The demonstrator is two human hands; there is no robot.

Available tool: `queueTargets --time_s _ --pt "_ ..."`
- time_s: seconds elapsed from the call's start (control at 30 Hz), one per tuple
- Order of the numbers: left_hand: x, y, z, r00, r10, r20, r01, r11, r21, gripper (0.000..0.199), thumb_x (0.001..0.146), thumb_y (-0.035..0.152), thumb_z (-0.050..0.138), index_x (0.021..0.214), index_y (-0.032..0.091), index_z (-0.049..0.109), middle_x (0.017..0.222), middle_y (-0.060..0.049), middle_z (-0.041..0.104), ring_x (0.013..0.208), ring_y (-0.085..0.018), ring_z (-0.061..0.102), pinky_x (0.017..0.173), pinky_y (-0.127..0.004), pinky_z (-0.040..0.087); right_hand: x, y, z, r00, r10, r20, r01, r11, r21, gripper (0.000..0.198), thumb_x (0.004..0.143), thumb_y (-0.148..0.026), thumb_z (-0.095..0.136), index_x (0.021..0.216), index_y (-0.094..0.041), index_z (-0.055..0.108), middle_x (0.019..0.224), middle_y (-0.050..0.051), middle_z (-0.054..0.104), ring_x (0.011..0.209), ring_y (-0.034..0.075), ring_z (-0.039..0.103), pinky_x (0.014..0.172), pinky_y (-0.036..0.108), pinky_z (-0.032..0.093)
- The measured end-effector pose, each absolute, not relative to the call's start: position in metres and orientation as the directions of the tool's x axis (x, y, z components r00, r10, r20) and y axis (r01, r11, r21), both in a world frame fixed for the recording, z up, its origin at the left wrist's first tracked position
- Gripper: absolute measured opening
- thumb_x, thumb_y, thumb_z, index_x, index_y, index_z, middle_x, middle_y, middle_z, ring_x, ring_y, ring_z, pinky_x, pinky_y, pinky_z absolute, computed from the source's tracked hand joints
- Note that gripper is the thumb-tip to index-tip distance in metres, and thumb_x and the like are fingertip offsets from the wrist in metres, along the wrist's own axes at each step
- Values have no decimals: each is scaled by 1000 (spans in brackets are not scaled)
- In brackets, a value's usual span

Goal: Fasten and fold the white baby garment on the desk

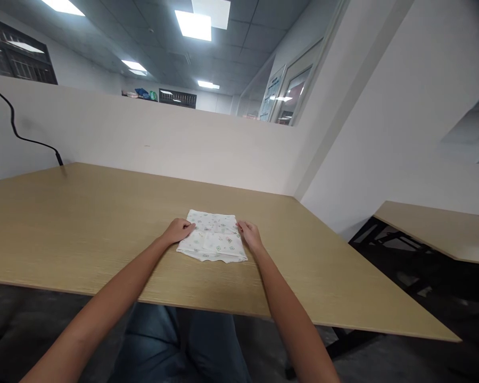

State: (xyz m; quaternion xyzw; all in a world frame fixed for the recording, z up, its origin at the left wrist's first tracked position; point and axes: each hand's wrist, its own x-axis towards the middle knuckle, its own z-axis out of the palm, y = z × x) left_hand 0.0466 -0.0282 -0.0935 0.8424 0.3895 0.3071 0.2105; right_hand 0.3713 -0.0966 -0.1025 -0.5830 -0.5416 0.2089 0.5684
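Both hands are down on the bench point(83, 223) now, one at each side of a small folded cloth point(212, 243), white with a faint printed pattern. The cloth lies flat near the middle of the bench, toward its near edge. The left hand point(178, 230) sits at the cloth's nine o'clock edge, fingers curled and resting on the fabric; whether its grip pinches the cloth I cannot tell. The right hand point(250, 235) sits at the three o'clock edge, fingertips touching the fabric, grip loose, not closed round anything. At ten o'clock, far off on the bench, a black cable point(27, 139) comes down the white partition wall point(163, 143). At three o'clock, well apart, stands a second bench point(439, 229).
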Motion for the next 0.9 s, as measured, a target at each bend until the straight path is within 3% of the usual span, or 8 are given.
queueTargets --time_s 0.13,0.23,0.33,0.43,0.6,0.73,0.9 --pt "46 -20 -98 403 810 426 581 -586 565 49 94 48 46 57 18 58 57 -1 53 59 -16 47 61 -29 31 376 -95 -107 351 833 427 489 226 -842 34 80 -47 58 92 -18 74 98 8 75 92 23 64 87 33 48" --pt "47 -14 -100 321 806 497 608 -577 545 41 93 47 49 77 18 73 78 -6 68 80 -21 59 75 -29 40 381 -92 -112 345 849 400 575 146 -805 32 81 -38 57 98 -19 74 105 9 76 96 24 66 93 36 49" --pt "49 -9 -102 300 852 429 638 -514 573 48 95 55 48 103 21 80 107 -11 74 107 -27 62 96 -33 42 384 -88 -118 316 868 384 655 93 -750 31 80 -31 54 99 -17 75 106 10 76 98 24 67 95 37 49" --pt "51 -9 -103 306 893 330 670 -448 592 54 93 63 51 108 21 82 128 -15 70 125 -34 57 106 -38 39 383 -85 -120 276 870 410 724 93 -683 32 82 -30 53 99 -18 77 107 10 77 99 24 67 96 37 48" --pt "55 -12 -101 390 866 313 671 -500 548 51 94 58 50 114 22 81 138 -16 65 130 -37 56 111 -43 37 376 -82 -119 227 869 440 806 87 -586 33 86 -37 50 78 -20 78 93 8 77 96 25 66 92 34 47" --pt "58 -12 -103 434 843 317 666 -537 517 47 95 51 50 110 18 80 139 -17 65 130 -36 57 113 -45 39 373 -78 -117 229 867 442 815 77 -574 30 81 -33 53 68 -20 75 83 6 76 87 24 66 82 31 47" --pt "66 -7 -106 401 814 421 485 -578 656 42 88 41 62 117 15 76 142 -17 62 132 -32 57 115 -41 41 373 -74 -119 354 825 440 738 43 -673 23 73 -32 58 74 -20 77 87 8 78 84 24 70 83 33 50"
